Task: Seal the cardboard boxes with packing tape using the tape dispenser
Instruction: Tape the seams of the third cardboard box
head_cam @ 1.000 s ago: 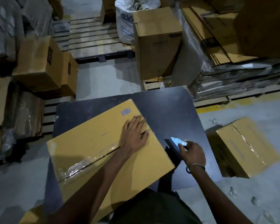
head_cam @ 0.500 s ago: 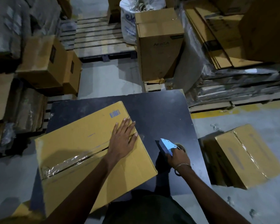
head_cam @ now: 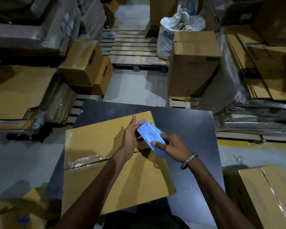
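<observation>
Centre frame, your right hand (head_cam: 170, 143) has lifted the blue tape dispenser (head_cam: 151, 137) off the dark bench (head_cam: 188, 123), where it sat a second ago beside the box, and now holds it above the cardboard box (head_cam: 106, 156), grip wrapped round its rear half with the thumb pressed on its flat side. Your left hand (head_cam: 130, 134), which lay flat on the lid a moment ago, has risen to meet the tool; its fingers curl at the dispenser's front end near a pale scrap that looks like the loose tape end, though whether it is pinched is too blurred to tell. The box lies across the bench at lower centre, its middle seam (head_cam: 139, 150) taped along the left stretch, glossy and wrinkled near the left edge, and apparently bare on the right under your hands. The shift reads as moving from steadying the box to readying the tape, probably to finish that seam; with neither hand on the lid, the box could slide when the tape first goes down. At lower right, a second yellow box (head_cam: 269, 192) sits on the floor, already taped along its seam.
</observation>
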A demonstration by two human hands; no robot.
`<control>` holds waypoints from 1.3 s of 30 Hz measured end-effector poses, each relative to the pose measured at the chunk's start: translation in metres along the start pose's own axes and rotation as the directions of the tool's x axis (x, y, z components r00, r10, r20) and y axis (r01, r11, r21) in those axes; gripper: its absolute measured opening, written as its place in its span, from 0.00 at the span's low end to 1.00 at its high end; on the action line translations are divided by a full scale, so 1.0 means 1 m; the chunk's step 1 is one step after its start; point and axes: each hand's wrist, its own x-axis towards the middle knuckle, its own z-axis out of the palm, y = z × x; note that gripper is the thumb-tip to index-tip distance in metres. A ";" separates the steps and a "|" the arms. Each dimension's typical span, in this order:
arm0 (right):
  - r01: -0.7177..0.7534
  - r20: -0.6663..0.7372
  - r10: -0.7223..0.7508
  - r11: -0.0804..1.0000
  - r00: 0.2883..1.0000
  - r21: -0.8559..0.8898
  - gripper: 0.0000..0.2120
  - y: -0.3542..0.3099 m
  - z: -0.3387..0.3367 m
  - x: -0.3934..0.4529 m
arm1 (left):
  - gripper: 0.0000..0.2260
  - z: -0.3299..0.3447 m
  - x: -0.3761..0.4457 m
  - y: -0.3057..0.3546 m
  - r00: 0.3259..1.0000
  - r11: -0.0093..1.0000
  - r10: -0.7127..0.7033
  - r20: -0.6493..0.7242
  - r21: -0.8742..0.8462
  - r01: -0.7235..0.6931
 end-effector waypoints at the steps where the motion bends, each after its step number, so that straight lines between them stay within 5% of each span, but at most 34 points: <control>1: -0.011 0.007 0.011 0.999 1.000 0.030 0.21 -0.002 0.006 0.001 | 0.30 -0.009 -0.002 0.001 1.000 1.000 -0.008 0.025 -0.004 0.009; 6: -0.024 -0.008 0.025 0.992 1.000 0.124 0.33 0.001 0.036 -0.005 | 0.21 -0.034 -0.003 -0.003 0.997 0.997 -0.071 -0.001 0.011 0.071; 9: -0.024 0.024 0.019 0.973 1.000 0.230 0.28 0.001 0.043 -0.014 | 0.22 -0.044 -0.001 -0.006 0.984 0.984 -0.175 0.017 -0.018 0.175; 12: -0.077 0.061 0.061 0.949 0.996 0.307 0.12 -0.003 0.047 -0.019 | 0.23 -0.051 0.002 -0.005 0.979 0.980 -0.196 0.054 0.037 0.194; 19: -0.210 -0.001 0.263 0.773 0.965 0.598 0.20 -0.011 0.046 -0.028 | 0.15 -0.032 0.032 0.004 0.972 0.941 -0.234 0.008 0.253 0.225; 23: -0.239 -0.083 0.410 0.671 0.909 0.702 0.13 -0.017 0.045 -0.022 | 0.04 0.003 0.068 0.021 0.971 0.940 -0.240 -0.016 0.246 0.236; 27: -0.252 -0.157 0.458 0.709 0.875 0.659 0.19 -0.011 0.044 -0.017 | 0.07 0.013 0.108 0.050 0.996 0.938 -0.066 -0.061 0.335 0.082; 31: -0.271 -0.218 0.523 0.701 0.824 0.660 0.11 -0.009 0.030 0.004 | 0.14 0.011 0.149 0.058 0.981 0.779 0.182 0.070 0.599 -0.187; 35: -0.369 -0.170 0.623 0.637 0.763 0.677 0.13 -0.007 0.022 0.040 | 0.14 0.009 0.179 0.056 0.965 0.635 0.238 0.111 0.733 -0.241; 39: -0.473 -0.108 0.695 0.585 0.710 0.659 0.14 0.002 0.022 0.069 | 0.16 0.000 0.205 0.050 0.969 0.653 0.201 0.144 0.718 -0.242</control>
